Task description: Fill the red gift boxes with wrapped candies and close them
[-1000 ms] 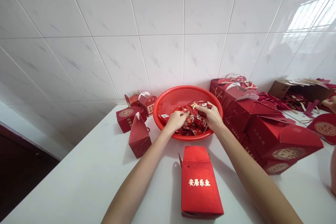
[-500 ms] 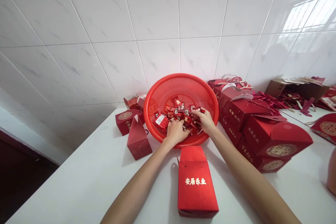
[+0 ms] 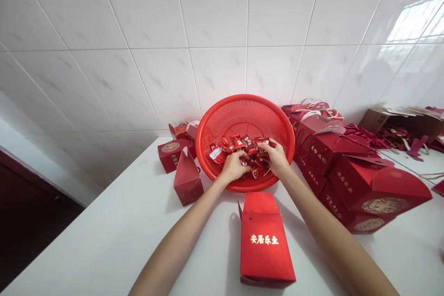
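Observation:
A round red plastic basket [image 3: 245,101] tilts against the tiled wall, with a pile of small red wrapped packets [image 3: 238,142] at its bottom. Inside it, my left hand [image 3: 235,166] curls its fingers over the packets; what its fingertips hold, if anything, is hidden. My right hand [image 3: 276,156] is at the basket's right side, its thumb and fingers closed on a red packet [image 3: 263,141]. Between my forearms, just in front of the basket, a red box [image 3: 265,249] with gold characters lies on the white table [image 3: 114,240].
Several red boxes [image 3: 376,185] are stacked right of the basket, beside my right forearm. Smaller red boxes [image 3: 188,180] stand at its left. Farther right are dark red ribbons [image 3: 364,133] and an open cardboard box [image 3: 376,120]. Behind rises the tiled wall [image 3: 215,9].
The whole view has shifted slightly, moving things rightward in the picture. My left hand has lifted a little from the packets, and its thumb and fingers now show more clearly.

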`<state>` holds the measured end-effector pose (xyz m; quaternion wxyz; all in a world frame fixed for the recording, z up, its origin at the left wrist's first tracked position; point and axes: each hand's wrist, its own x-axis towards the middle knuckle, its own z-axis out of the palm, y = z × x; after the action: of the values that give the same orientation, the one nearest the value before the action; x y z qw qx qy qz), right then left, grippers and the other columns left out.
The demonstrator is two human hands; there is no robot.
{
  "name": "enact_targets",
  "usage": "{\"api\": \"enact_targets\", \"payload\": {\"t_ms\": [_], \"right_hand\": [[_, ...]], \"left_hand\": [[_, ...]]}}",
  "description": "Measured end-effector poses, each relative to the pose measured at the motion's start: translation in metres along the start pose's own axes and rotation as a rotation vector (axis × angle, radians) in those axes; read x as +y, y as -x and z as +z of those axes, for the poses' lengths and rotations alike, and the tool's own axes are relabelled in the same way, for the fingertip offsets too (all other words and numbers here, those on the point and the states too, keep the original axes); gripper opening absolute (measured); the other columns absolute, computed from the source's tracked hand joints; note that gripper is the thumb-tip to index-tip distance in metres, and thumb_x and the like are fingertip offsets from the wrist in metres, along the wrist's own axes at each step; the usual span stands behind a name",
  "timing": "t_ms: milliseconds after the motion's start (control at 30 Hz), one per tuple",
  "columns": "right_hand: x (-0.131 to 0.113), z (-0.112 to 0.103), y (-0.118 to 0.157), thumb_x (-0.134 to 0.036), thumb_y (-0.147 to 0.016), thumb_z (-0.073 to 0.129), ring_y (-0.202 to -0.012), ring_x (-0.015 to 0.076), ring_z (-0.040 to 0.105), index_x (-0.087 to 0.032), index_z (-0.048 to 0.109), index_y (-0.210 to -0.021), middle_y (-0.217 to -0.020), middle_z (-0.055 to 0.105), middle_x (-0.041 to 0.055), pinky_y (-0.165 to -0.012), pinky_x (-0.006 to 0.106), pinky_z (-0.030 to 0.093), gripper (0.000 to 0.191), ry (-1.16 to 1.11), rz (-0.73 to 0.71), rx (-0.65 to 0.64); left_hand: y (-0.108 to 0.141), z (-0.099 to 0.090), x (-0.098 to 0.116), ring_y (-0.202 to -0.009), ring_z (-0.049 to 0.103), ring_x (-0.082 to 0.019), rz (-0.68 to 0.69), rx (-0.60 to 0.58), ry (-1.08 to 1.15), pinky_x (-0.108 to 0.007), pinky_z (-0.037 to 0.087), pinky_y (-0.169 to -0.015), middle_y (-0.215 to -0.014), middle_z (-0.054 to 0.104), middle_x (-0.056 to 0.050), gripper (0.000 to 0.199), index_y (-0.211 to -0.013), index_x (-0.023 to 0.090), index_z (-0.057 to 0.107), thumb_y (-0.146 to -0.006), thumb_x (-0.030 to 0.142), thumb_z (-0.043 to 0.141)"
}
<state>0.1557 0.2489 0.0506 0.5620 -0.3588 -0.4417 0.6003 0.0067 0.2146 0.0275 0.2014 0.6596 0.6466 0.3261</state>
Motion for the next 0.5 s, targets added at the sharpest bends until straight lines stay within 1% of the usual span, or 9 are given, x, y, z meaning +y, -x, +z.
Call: {"api": "enact_targets", "payload": {"t_ms": [67,167,233,300,400,500], "right_hand": [[0.001,0.000,0.001,-0.036,-0.052,0.082,-0.052,0.0135,0.054,-0.022,0.059,-0.072,-0.061,0.064,-0.0032,-0.043,0.023,0.038,0.034,-0.002,-0.012,0.004],[0.002,-0.002,0.003,-0.035,-0.053,0.081,-0.053,0.0137,0.054,-0.022,0.058,-0.071,-0.062,0.065,-0.0030,-0.044,0.023,0.038,0.032,-0.008,-0.021,0.012],[0.003,-0.003,0.004,-0.035,-0.053,0.081,-0.054,0.0139,0.054,-0.022,0.058,-0.071,-0.063,0.065,-0.0032,-0.045,0.023,0.038,0.032,-0.012,-0.022,0.024],[0.004,-0.004,0.006,-0.034,-0.052,0.082,-0.054,0.0142,0.055,-0.022,0.059,-0.072,-0.064,0.065,-0.0033,-0.045,0.024,0.039,0.032,-0.015,-0.020,0.035],[0.004,-0.005,0.008,-0.033,-0.049,0.084,-0.055,0.0151,0.057,-0.022,0.061,-0.074,-0.064,0.065,-0.0035,-0.048,0.025,0.044,0.035,-0.020,-0.011,0.029],[0.004,-0.004,0.011,-0.032,-0.047,0.086,-0.060,0.0170,0.062,-0.022,0.064,-0.076,-0.067,0.068,-0.0026,-0.054,0.028,0.050,0.038,-0.030,0.002,-0.005]], "left_hand": [[-0.001,0.000,-0.003,-0.064,0.061,-0.014,-0.006,0.045,0.097,-0.023,0.045,-0.063,-0.071,0.068,0.004,0.027,-0.088,0.019,0.071,-0.063,0.016,0.079],[-0.002,0.000,-0.007,-0.067,0.060,-0.014,0.011,0.144,0.361,-0.024,0.046,-0.065,-0.073,0.067,0.004,0.031,-0.083,0.018,0.068,-0.056,0.019,0.083],[-0.001,0.000,-0.008,-0.066,0.060,-0.014,0.040,0.184,0.553,-0.024,0.047,-0.065,-0.074,0.066,0.003,0.032,-0.082,0.017,0.065,-0.056,0.025,0.083],[0.000,-0.001,-0.007,-0.066,0.060,-0.013,0.059,0.206,0.697,-0.025,0.048,-0.066,-0.074,0.065,0.002,0.033,-0.083,0.017,0.064,-0.058,0.030,0.082],[0.002,-0.002,-0.005,-0.068,0.060,-0.013,0.063,0.221,0.816,-0.025,0.050,-0.067,-0.077,0.065,0.001,0.036,-0.085,0.017,0.063,-0.059,0.035,0.081],[0.003,-0.003,-0.005,-0.074,0.061,-0.014,0.077,0.223,0.852,-0.026,0.051,-0.071,-0.084,0.066,-0.001,0.036,-0.085,0.017,0.063,-0.059,0.035,0.081]]}}
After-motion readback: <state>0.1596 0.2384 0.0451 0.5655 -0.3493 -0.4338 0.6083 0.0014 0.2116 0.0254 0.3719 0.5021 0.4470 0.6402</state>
